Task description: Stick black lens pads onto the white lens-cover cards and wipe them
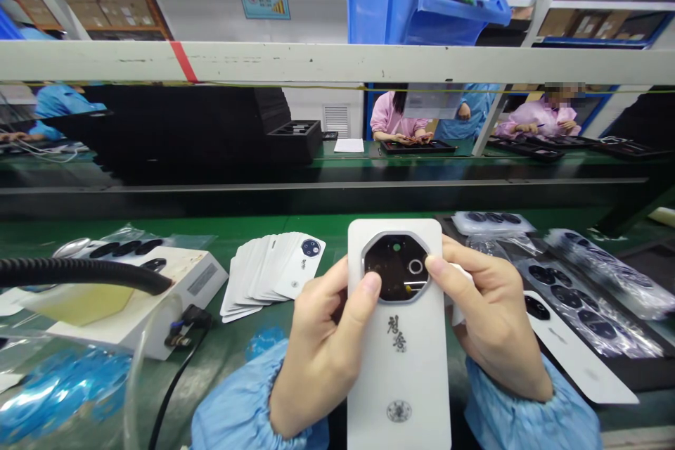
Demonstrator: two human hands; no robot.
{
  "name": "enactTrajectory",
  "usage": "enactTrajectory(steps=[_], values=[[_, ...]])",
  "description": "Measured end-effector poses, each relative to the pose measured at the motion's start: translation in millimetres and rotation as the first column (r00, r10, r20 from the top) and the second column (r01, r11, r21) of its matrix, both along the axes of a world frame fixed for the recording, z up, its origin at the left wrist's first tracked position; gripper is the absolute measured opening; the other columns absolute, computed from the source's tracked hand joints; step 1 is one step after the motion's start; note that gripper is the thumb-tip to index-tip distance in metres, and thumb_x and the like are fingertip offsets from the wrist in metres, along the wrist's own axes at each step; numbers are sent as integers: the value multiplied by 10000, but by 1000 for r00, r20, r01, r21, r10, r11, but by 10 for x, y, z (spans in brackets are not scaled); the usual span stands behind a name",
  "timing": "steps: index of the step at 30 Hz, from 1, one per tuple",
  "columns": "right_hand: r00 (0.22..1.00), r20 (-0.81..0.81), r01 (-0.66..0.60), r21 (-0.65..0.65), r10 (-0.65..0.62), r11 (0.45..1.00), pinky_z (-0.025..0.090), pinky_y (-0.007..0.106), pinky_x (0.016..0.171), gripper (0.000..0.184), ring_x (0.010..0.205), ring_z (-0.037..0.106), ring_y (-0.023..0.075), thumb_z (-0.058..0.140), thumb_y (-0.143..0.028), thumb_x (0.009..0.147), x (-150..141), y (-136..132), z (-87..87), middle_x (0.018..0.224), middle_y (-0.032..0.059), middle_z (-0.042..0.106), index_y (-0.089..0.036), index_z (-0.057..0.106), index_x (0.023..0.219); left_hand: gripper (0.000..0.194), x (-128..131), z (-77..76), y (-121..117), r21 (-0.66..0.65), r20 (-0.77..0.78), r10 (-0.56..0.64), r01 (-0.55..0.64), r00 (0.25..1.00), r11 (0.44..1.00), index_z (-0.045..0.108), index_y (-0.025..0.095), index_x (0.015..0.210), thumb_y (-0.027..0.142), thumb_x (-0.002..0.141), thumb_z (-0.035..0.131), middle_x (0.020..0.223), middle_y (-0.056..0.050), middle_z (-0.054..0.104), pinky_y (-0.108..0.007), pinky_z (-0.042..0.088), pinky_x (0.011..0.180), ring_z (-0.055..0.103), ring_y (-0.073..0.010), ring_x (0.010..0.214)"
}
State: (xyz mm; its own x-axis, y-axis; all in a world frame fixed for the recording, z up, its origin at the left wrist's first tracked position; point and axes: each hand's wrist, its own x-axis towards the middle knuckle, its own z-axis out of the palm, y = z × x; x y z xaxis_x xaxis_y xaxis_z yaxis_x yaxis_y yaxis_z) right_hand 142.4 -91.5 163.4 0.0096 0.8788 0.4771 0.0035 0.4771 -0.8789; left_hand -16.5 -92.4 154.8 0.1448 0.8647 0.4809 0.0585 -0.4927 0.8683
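Both hands hold up a white phone back cover with a dark, glossy octagonal camera lens panel near its top and dark lettering below. My left hand grips its left edge, the thumb pressing beside the lens panel. My right hand grips the upper right edge, with its thumb at the panel's right side. A bit of white material shows between the right fingers; its kind is unclear. Left of the cover lies a fanned stack of white cards, the top one printed with a camera pattern.
At left stand a white box-shaped device with a black corrugated hose and blue film scraps. Bagged lens parts and another white cover lie at right. A blue bin sits overhead; co-workers sit beyond.
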Motion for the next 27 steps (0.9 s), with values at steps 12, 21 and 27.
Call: enactTrajectory(steps=[12,21,27], values=[[1000,-19,-22,-8,22,1000,412,252,562,308,625,439,138,572,-272,905,-7,0,-5,678,19,472,-177,553,613,233,-23,1,-8,1,22,-6,6,1000,1000,675,190,891,289,962,476,675,23,597,-127,420,472,508,-75,548],[998,58,5,6,-5,1000,404,259,520,346,590,404,141,566,-332,911,12,-34,31,653,24,431,-184,537,599,288,-8,6,-2,15,-13,-4,4,1000,1000,669,173,896,327,968,437,652,0,584,-185,434,492,521,-112,564],[996,94,7,24,-9,1000,434,265,541,348,585,432,143,572,-339,906,56,-46,22,650,23,455,-183,554,596,302,-8,-42,-30,36,-11,-7,7,1000,999,696,185,975,334,965,433,672,-11,627,-215,465,501,539,-121,541]])
